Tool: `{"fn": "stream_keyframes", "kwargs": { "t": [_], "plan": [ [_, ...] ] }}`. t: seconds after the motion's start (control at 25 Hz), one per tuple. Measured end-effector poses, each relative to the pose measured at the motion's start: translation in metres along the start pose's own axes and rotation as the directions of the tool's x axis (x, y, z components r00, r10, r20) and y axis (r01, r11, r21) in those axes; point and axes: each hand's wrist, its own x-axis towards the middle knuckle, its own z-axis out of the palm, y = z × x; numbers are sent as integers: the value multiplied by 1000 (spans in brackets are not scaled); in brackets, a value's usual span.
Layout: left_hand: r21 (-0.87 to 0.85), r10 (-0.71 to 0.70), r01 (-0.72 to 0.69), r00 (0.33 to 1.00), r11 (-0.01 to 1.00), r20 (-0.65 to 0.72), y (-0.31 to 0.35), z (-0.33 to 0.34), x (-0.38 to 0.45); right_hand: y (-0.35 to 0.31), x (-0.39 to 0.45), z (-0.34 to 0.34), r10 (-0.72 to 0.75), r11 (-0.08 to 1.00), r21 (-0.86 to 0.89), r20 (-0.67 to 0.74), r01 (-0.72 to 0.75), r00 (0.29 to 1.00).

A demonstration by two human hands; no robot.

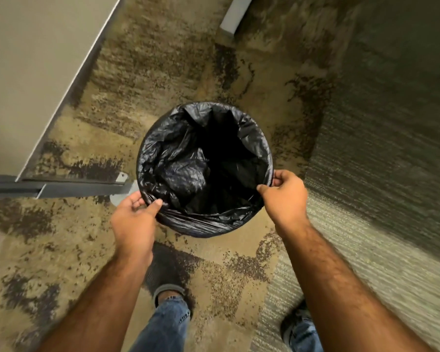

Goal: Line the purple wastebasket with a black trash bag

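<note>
A round wastebasket stands on the carpet below me, its purple wall fully hidden under a black trash bag (188, 163). The bag hangs crumpled inside and its edge is folded over the rim all the way round. My left hand (135, 222) pinches the folded bag edge at the near left of the rim, thumb on top. My right hand (285, 196) grips the bag edge at the near right of the rim, thumb inside and fingers outside.
A beige partition panel (31, 72) with a dark metal foot rail (61, 188) stands to the left, close to the basket. A white post (235, 13) rises at the back. My two feet (170, 283) stand just behind the basket on patterned carpet.
</note>
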Motion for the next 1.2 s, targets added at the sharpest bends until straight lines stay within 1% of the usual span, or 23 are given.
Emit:
{"fn": "stream_keyframes", "kwargs": {
  "t": [0.12, 0.24, 0.36, 0.48, 0.64, 0.76, 0.88, 1.0, 1.12, 1.16, 1.2],
  "plan": [
    [30, 53, -56, 993, 998, 104, 21, 41, -17, 5, 16, -56, 20, 997, 76, -40, -17, 999],
    [41, 107, -119, 969, 992, 221, 40, 98, -37, 8, 38, -119, 31, 987, 158, -130, -10, 991],
    [35, 191, -213, 926, 976, 327, 61, 169, -60, 10, 66, -185, 35, 979, 202, -220, 11, 975],
    [15, 270, -305, 864, 952, 425, 75, 242, -91, 18, 97, -249, 81, 981, 192, -312, -21, 947],
    [78, 290, -377, 814, 923, 503, 83, 321, -120, 39, 131, -314, 140, 977, 202, -369, -68, 919],
    [144, 284, -409, 807, 901, 517, 80, 363, -133, 56, 151, -341, 175, 969, 231, -391, -88, 904],
    [202, 270, -421, 815, 884, 513, 75, 390, -141, 67, 168, -360, 195, 961, 257, -362, -104, 912],
    [284, 223, -438, 798, 853, 560, 66, 404, -135, 80, 180, -365, 203, 962, 241, -313, -129, 928],
    [343, 208, -486, 770, 804, 604, 67, 404, -142, 88, 182, -365, 230, 970, 144, -292, -195, 928],
    [331, 229, -504, 761, 798, 606, 65, 404, -141, 91, 181, -364, 231, 970, 144, -285, -197, 930],
    [381, 229, -516, 775, 767, 588, 68, 401, -149, 87, 174, -367, 226, 974, 90, -293, -209, 929]
  ]
}}
